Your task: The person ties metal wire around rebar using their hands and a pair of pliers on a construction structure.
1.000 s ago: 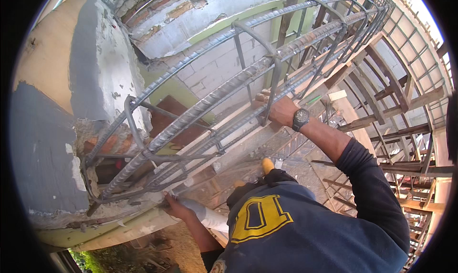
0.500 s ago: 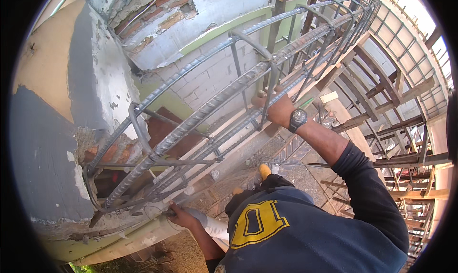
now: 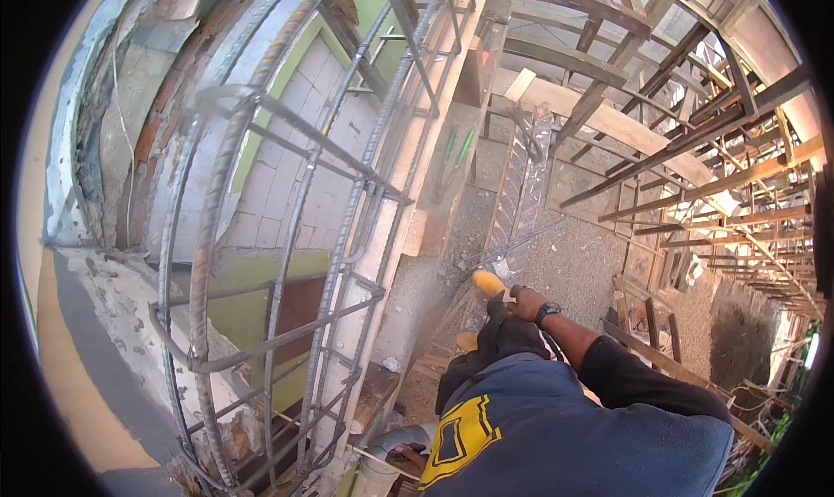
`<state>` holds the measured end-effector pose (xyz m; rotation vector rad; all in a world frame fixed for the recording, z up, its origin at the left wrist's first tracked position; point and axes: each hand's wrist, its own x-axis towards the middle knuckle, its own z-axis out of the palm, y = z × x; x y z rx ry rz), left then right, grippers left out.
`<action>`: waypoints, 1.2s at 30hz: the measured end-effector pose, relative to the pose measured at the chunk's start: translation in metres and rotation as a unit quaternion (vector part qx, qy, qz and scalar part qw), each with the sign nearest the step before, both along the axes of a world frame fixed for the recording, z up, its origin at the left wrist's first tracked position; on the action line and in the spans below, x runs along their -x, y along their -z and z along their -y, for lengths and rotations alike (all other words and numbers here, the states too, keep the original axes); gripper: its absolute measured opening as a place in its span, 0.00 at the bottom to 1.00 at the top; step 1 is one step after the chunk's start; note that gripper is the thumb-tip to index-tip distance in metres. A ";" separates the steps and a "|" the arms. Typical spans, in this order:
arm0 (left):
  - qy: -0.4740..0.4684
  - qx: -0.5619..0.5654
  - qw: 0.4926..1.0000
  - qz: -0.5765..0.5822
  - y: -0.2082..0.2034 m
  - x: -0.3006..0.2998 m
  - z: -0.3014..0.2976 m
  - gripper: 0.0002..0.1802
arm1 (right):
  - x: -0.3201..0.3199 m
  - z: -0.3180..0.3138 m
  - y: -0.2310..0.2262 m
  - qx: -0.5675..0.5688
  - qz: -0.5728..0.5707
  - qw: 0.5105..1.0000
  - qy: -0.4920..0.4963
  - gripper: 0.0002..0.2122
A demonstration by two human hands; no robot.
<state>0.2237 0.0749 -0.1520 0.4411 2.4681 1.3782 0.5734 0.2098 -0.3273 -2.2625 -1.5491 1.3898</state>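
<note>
My right hand (image 3: pixel 525 305), with a dark watch (image 3: pixel 547 311) on its wrist, is at my bent dark-trousered leg, just beside the yellow boot (image 3: pixel 489 282). Its fingers are too small and bunched to show whether they are apart. Low down, my left hand (image 3: pixel 411 456) has curled fingers beside a pale pipe (image 3: pixel 373 467) and a thin pale strip (image 3: pixel 382 459); what it holds, if anything, is hidden. A long cage of ribbed steel bars (image 3: pixel 204 262), tied with bent stirrups (image 3: pixel 295 334), stands to my left, apart from both hands.
A chipped plaster and brick wall (image 3: pixel 130 341) lies left of the cage. Timber boards (image 3: pixel 395 210) run along its right side. Ahead are a lattice metal piece (image 3: pixel 521 193), green-handled tools (image 3: pixel 464 149) and gravelly floor (image 3: pixel 582 262). Wooden props (image 3: pixel 695 175) crowd the right.
My right hand has let go of the cage and come down to my leg. The view has turned right, so the cage now lies farther left. My left hand stays low near the pipe.
</note>
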 end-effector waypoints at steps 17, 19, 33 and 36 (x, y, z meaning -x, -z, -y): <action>0.265 0.377 0.884 0.080 0.160 -0.017 -0.087 0.17 | -0.044 0.033 0.317 0.095 -0.035 0.929 0.355 0.17; 0.260 0.405 0.873 0.082 0.187 -0.014 -0.089 0.17 | -0.025 0.012 0.356 0.094 -0.054 0.930 0.350 0.17; 0.253 0.529 0.802 0.111 0.359 0.008 -0.111 0.16 | 0.065 -0.080 0.625 0.126 -0.063 0.849 0.509 0.25; 0.252 0.540 0.795 0.110 0.380 0.015 -0.115 0.16 | 0.071 -0.107 0.643 0.132 -0.032 0.800 0.585 0.28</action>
